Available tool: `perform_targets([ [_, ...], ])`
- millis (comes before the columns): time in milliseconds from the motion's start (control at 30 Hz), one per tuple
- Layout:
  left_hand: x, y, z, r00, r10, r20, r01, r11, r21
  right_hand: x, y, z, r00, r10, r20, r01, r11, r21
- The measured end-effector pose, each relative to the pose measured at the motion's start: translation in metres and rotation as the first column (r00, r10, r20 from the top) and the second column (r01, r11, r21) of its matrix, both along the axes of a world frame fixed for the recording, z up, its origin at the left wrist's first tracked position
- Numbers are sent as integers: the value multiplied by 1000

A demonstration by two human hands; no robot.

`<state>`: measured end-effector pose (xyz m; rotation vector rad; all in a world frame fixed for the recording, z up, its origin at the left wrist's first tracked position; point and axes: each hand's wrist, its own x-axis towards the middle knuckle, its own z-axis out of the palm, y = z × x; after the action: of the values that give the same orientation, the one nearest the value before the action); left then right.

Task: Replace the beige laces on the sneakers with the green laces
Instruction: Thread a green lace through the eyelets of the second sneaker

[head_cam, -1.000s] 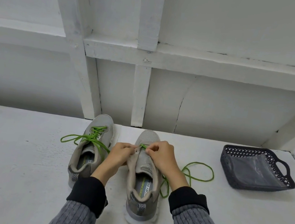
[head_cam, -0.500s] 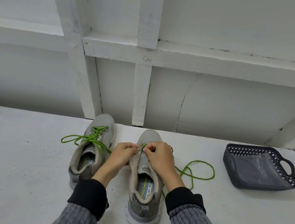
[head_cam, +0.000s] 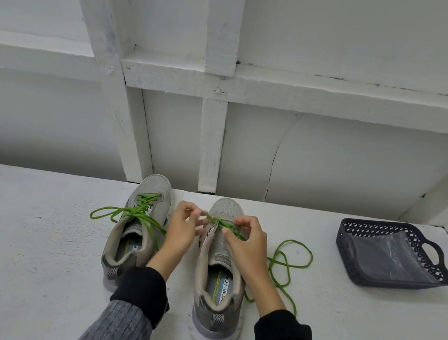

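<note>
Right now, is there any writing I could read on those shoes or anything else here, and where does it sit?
"SKECHERS": green lettering on the insole of the right sneaker.
"MORY FOA": part of a longer label, on the same insole, the rest hidden.
"FOA": partly visible on the insole of the left sneaker; its other lettering is too blurred to read.
Dark basket: no text.

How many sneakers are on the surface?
2. The left sneaker, already laced green, stands beside the right sneaker, which both hands are lacing. Nothing suggests another is hidden.
</note>
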<state>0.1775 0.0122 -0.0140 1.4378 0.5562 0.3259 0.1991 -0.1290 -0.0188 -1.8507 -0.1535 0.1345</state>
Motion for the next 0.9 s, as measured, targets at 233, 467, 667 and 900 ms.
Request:
perform_targets([
  [233, -6, 24, 22, 995, -53, 87, 5, 878, 478, -24, -7, 2, 979, -96, 177, 128, 976, -179],
  [467, -2, 26, -4, 946, -214, -243, 321, 525, 788, -30, -7, 2, 986, -110, 125, 139, 957, -253],
  [667, -8, 18, 29, 981, 123, 151, -86, 970, -229, -36, -8, 9, 945, -274, 176, 300, 943, -142],
  [900, -10, 37, 17, 924, -154, -350, 375, 539, 754, -33, -4, 8, 928, -330, 171, 352, 929, -113],
])
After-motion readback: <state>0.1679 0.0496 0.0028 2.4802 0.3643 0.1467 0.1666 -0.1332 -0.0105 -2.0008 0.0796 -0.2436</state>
